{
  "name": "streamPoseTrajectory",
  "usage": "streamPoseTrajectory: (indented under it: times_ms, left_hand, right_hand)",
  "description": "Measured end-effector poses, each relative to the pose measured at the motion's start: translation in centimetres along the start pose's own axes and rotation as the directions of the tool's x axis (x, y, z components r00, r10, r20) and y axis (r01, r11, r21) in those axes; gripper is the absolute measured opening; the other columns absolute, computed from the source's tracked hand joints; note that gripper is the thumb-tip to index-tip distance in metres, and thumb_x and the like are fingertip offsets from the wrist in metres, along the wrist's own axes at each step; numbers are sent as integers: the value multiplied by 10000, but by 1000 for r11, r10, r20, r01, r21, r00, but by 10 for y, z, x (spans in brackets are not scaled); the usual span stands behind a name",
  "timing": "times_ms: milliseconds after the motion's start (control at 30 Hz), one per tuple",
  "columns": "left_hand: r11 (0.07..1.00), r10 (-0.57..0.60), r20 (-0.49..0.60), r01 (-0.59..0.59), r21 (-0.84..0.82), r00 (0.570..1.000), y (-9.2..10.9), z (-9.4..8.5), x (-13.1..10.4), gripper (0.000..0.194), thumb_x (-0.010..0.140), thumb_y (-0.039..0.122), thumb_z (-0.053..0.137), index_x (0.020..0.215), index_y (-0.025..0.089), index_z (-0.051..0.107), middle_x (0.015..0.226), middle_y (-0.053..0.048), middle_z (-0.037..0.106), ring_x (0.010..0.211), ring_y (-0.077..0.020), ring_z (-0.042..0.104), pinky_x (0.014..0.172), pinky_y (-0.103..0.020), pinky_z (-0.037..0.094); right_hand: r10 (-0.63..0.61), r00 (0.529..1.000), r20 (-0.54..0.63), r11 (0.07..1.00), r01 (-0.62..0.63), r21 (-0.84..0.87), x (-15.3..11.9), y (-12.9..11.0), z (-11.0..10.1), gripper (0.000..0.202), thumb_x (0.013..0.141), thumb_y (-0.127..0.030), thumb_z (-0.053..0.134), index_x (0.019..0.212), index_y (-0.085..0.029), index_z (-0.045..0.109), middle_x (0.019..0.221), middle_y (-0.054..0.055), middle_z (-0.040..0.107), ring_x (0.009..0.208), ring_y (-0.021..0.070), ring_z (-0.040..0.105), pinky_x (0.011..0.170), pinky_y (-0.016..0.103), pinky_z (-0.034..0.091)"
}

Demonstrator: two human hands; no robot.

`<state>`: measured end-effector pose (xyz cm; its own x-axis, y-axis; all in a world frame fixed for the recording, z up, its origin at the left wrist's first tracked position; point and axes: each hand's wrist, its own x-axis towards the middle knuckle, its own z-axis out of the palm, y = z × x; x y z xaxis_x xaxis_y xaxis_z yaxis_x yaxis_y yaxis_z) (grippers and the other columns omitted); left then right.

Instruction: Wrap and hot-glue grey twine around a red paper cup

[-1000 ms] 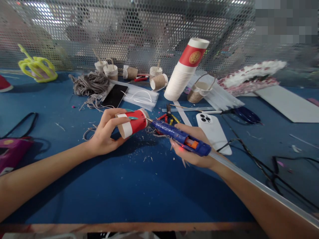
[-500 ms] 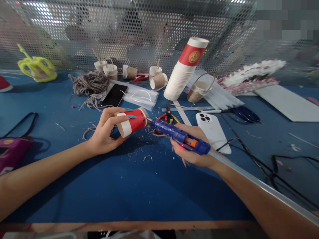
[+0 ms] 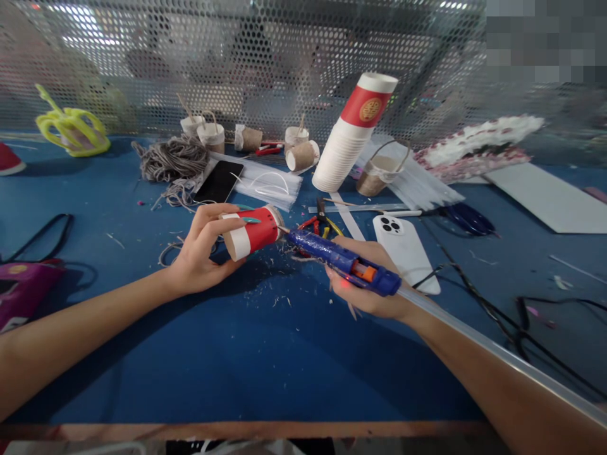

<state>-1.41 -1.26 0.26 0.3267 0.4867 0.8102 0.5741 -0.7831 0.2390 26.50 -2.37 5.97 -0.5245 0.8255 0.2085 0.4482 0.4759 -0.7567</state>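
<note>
A red and white paper cup lies tilted on its side in the grip of my left hand, its fingers wrapped over the wall. My right hand is closed around a blue hot glue gun with a long clear glue stick running out of its back. The gun's nozzle meets the cup at its right end, where a greyish band shows. A small red light glows near the grip. Behind the gun lie pliers with red and yellow handles, partly hidden.
A leaning stack of paper cups stands at the back, among brown cups and grey yarn. A black phone and clear glue sticks lie nearby. A white phone and black cables are at the right.
Both hands, the cup and the glue gun hold nearly the same position. The whole view has shifted very slightly.
</note>
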Motion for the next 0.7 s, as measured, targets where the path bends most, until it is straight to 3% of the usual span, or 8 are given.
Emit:
streamPoseTrajectory:
  times_ms: [133,433,700]
  left_hand:
    - [999,-25,6,26,-20,1000,-2,1,-2,499,772,285,693,1208,270,452,1187,-97,503,1104,-253,564,835,-433,577]
    - [989,-108,20,109,-100,994,-3,1,-4,544,755,255,702,1232,286,442,1213,-100,470,1129,-256,545,721,-349,608]
    - [982,-121,7,121,-147,993,-1,1,-3,553,741,238,712,1231,267,458,1215,-109,477,1139,-255,542,689,-309,612]
  right_hand:
    - [-87,995,45,996,87,14,4,5,-2,122,684,-175,572,643,-210,463,534,-63,494,411,80,469,392,218,367]
    - [-8,1000,13,1000,9,-10,-1,0,-1,104,712,-177,548,658,-208,465,547,-57,477,454,80,430,454,242,348]
    - [-87,996,25,996,87,-13,2,5,0,117,703,-168,541,639,-212,454,530,-67,448,427,68,407,417,232,328]
